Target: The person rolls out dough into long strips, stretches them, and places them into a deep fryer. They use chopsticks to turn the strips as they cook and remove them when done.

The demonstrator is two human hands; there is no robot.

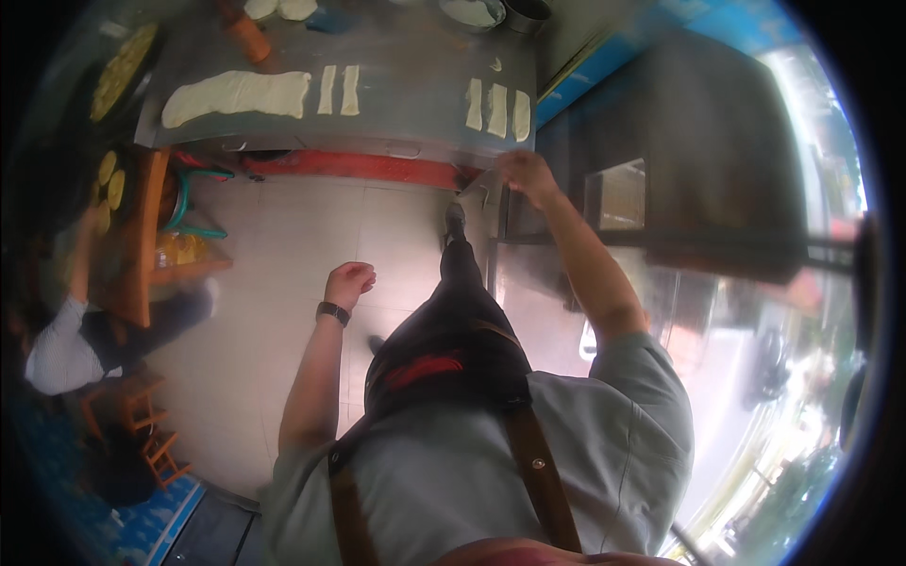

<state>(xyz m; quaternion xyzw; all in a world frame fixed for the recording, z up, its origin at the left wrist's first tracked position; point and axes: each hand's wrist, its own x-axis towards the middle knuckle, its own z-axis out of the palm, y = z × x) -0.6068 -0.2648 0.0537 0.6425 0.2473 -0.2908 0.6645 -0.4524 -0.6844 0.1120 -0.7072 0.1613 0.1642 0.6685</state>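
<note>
My left hand (351,284), with a dark watch on its wrist, hangs over the tiled floor. Its fingers are curled together with nothing visible in them. My right hand (525,177) is at the near right corner of the metal worktable (414,92), its fingers bent and blurred. A thin, pale, blade-like shape (478,182) shows beside those fingers; whether I hold it cannot be told. Three dough strips (497,111) lie on the tabletop just beyond this hand. Farther left are two more strips (350,90) and a long flat dough slab (237,97).
A wooden rolling pin (248,39) and metal bowls (473,12) are toward the table's far side. Left, a person's arm (79,262) reaches toward round dough pieces (115,187) by a wooden stand (152,240). Wooden stools (144,400) stand lower left. A dark cabinet-like unit (722,156) is at right.
</note>
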